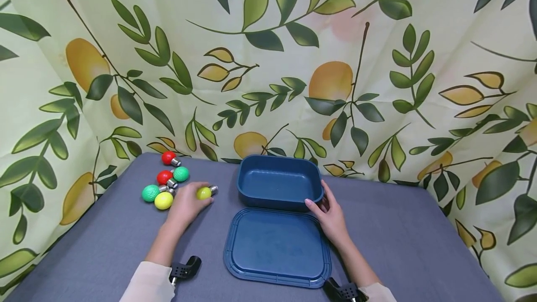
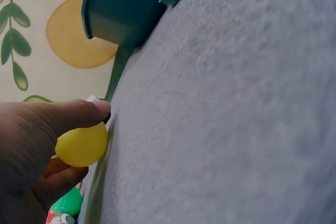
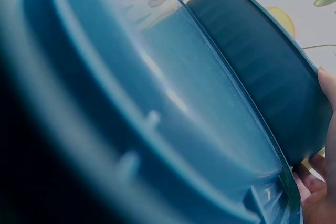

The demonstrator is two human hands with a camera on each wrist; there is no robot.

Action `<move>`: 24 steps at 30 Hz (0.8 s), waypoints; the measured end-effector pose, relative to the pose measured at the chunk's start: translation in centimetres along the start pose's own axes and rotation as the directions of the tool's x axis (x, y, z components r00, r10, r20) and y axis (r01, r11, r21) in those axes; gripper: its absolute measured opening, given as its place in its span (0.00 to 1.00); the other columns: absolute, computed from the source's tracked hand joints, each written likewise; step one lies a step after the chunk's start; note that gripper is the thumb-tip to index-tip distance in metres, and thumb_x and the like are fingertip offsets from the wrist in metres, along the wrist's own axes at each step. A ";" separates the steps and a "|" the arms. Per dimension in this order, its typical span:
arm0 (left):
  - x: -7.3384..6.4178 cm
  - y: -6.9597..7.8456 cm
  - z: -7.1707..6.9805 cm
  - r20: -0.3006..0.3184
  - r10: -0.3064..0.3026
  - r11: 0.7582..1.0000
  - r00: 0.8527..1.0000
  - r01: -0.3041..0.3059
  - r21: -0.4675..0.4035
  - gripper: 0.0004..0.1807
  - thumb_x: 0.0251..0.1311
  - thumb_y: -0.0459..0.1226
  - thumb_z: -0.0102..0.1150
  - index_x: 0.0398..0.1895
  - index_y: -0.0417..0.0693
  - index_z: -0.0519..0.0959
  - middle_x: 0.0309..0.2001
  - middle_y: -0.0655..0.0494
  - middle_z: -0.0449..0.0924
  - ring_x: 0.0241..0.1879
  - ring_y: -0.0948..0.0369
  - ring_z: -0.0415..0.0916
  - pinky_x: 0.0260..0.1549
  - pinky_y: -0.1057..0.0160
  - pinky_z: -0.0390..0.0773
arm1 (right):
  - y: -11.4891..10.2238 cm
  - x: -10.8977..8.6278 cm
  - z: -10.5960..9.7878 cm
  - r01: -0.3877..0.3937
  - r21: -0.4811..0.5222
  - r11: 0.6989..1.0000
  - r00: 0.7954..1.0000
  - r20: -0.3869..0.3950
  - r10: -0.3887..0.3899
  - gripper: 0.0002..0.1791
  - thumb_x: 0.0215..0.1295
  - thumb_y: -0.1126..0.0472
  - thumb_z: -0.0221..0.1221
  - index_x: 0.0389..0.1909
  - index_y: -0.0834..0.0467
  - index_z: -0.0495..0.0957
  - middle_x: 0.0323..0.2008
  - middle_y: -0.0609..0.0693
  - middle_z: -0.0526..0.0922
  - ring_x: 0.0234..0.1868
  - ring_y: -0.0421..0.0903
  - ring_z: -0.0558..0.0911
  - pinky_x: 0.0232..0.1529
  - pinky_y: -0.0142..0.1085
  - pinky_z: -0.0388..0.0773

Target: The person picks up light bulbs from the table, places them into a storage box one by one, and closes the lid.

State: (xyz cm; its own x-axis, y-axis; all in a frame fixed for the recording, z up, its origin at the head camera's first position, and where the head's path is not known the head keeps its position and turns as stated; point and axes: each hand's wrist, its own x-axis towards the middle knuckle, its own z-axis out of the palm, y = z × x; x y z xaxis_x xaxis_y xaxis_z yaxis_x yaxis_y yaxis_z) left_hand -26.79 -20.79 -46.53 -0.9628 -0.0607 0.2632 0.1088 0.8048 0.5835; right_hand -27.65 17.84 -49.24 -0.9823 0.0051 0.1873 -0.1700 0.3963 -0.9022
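My left hand (image 1: 189,202) holds a yellow light bulb (image 1: 204,193) between thumb and fingers, just above or on the table; its metal base points right. In the left wrist view the thumb lies across the yellow bulb (image 2: 83,145). At the front right corner of an open blue plastic box (image 1: 278,181), my right hand (image 1: 329,211) grips the wall, thumb at the front rim and fingers along the right side. The right wrist view shows the box (image 3: 262,72) beside those fingers. The blue lid (image 1: 278,247) lies flat in front of the box.
Left of my left hand lie more bulbs: red ones (image 1: 168,157), green ones (image 1: 150,193) and another yellow bulb (image 1: 163,201). A grey cloth (image 1: 398,246) covers the table. Behind it hangs a leaf-and-fruit patterned curtain (image 1: 268,83).
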 end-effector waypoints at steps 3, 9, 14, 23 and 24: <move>0.0 -0.1 0.6 -0.016 0.008 1.000 1.000 -0.008 -0.015 0.24 0.53 0.36 0.74 0.54 0.37 0.83 0.52 0.36 0.85 0.53 0.41 0.82 0.52 0.42 0.80 | 0.1 -0.1 0.0 0.010 -0.007 1.000 1.000 -0.010 -0.010 0.46 0.69 0.50 0.64 0.81 0.52 0.51 0.75 0.63 0.64 0.72 0.61 0.71 0.69 0.52 0.69; -0.1 -0.1 1.4 -0.053 0.010 0.996 0.999 -0.015 -0.093 0.23 0.54 0.37 0.74 0.54 0.40 0.84 0.53 0.37 0.85 0.51 0.44 0.82 0.51 0.44 0.80 | -0.1 -0.2 -0.1 -0.013 0.009 1.000 1.000 0.006 0.013 0.47 0.68 0.49 0.65 0.81 0.52 0.51 0.75 0.62 0.64 0.73 0.59 0.71 0.69 0.52 0.69; -0.2 0.0 2.0 -0.049 -0.017 0.989 0.999 0.010 -0.149 0.23 0.55 0.38 0.73 0.56 0.42 0.83 0.53 0.38 0.84 0.50 0.46 0.81 0.51 0.45 0.80 | 0.0 -0.1 -0.1 -0.020 0.011 1.000 1.000 0.009 0.020 0.47 0.68 0.49 0.65 0.81 0.51 0.50 0.76 0.62 0.62 0.73 0.60 0.70 0.70 0.53 0.68; 0.1 0.1 2.3 -0.061 -0.036 0.968 0.997 0.020 -0.250 0.22 0.55 0.37 0.74 0.54 0.42 0.84 0.51 0.42 0.86 0.46 0.50 0.82 0.46 0.53 0.81 | -0.1 0.0 -0.1 -0.033 0.017 0.999 0.999 0.014 0.033 0.48 0.68 0.51 0.65 0.81 0.52 0.48 0.77 0.63 0.61 0.74 0.60 0.69 0.72 0.53 0.67; 0.1 0.2 2.2 -0.064 -0.037 0.965 0.997 0.019 -0.261 0.22 0.55 0.36 0.74 0.54 0.41 0.84 0.51 0.42 0.86 0.45 0.51 0.82 0.46 0.54 0.81 | -0.1 0.0 -0.1 -0.032 0.013 0.999 0.999 0.014 0.032 0.48 0.68 0.51 0.65 0.81 0.52 0.48 0.77 0.63 0.61 0.74 0.60 0.69 0.71 0.53 0.67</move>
State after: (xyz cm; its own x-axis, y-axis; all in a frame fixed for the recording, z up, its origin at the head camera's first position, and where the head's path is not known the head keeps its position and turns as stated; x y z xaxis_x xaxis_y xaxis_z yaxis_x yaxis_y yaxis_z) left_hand -27.44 -19.27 -48.08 -0.9484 -0.1283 0.2899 0.1510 0.6212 0.7690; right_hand -27.64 17.87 -49.10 -0.9882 0.0051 0.1533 -0.1397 0.3836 -0.9129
